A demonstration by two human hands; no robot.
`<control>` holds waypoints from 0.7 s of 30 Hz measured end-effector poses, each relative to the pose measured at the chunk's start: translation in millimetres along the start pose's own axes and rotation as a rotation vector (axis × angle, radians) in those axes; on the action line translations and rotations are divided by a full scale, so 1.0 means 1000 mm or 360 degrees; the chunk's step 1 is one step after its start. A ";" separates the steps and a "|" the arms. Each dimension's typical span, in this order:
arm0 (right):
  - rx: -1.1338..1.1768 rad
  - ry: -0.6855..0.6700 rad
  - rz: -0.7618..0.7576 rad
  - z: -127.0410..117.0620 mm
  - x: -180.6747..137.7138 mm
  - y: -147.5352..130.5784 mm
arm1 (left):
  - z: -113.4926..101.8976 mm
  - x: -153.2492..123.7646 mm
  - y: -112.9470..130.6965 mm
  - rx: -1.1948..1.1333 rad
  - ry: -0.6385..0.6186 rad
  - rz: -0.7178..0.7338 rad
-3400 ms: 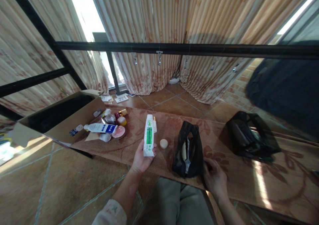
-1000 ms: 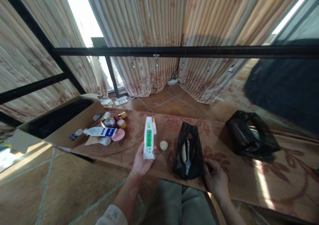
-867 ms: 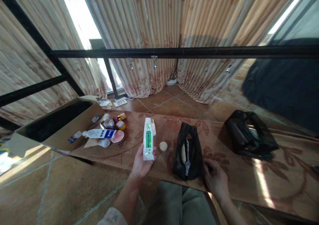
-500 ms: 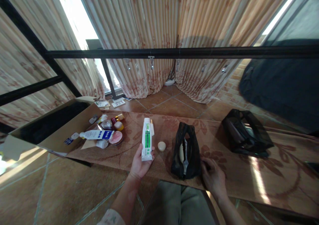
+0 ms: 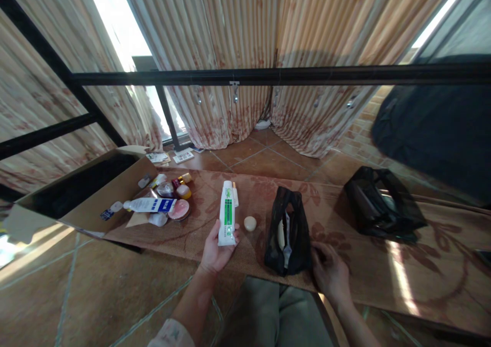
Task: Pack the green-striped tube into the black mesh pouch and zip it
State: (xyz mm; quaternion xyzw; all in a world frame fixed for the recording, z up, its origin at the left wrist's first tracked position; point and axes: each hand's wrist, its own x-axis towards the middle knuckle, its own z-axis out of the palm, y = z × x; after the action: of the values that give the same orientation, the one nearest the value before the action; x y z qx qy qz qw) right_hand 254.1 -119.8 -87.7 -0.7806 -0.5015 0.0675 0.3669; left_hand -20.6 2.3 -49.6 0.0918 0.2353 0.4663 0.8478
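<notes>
My left hand [image 5: 219, 248] is closed round the lower end of a white tube with green print [image 5: 227, 215], held with its cap end pointing away. A slim white item with a gold end [image 5: 235, 196] lies partly behind the tube. Between my hands sits a small round cream-coloured item [image 5: 250, 223] on the cloth. A black mesh bag [image 5: 269, 244] stands upright with its top gaping, and pale items show inside. My right hand [image 5: 330, 274] has its fingers curled at the bag's right side; the fingertips are partly hidden.
To the left, a cardboard box [image 5: 82, 209] stands beside a blue-and-white tube [image 5: 151, 205], a pink round case [image 5: 179, 210] and several small bottles. Another black mesh bag [image 5: 383, 203] is at the right. A dark metal bar [image 5: 291, 76] crosses beyond the cloth-covered surface [image 5: 368, 275].
The view has shifted slightly. My left hand still holds the tube, and my right hand stays at the bag's side.
</notes>
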 end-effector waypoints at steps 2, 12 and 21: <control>0.0007 -0.0021 0.0006 0.000 0.000 0.000 | 0.000 0.000 0.000 -0.0002 0.0001 0.0004; -0.0009 -0.0038 0.0036 0.004 0.000 0.007 | -0.001 -0.001 0.000 -0.0027 -0.0029 0.0013; -0.0026 -0.0045 0.0034 0.002 0.001 0.005 | -0.001 0.000 -0.001 -0.0013 -0.0001 0.0024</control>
State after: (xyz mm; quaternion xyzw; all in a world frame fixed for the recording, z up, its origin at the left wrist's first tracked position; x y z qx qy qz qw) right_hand 257.4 -119.6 -92.4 -0.7878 -0.4989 0.0784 0.3527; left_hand -20.2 1.8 -50.6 0.0901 0.2324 0.4738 0.8446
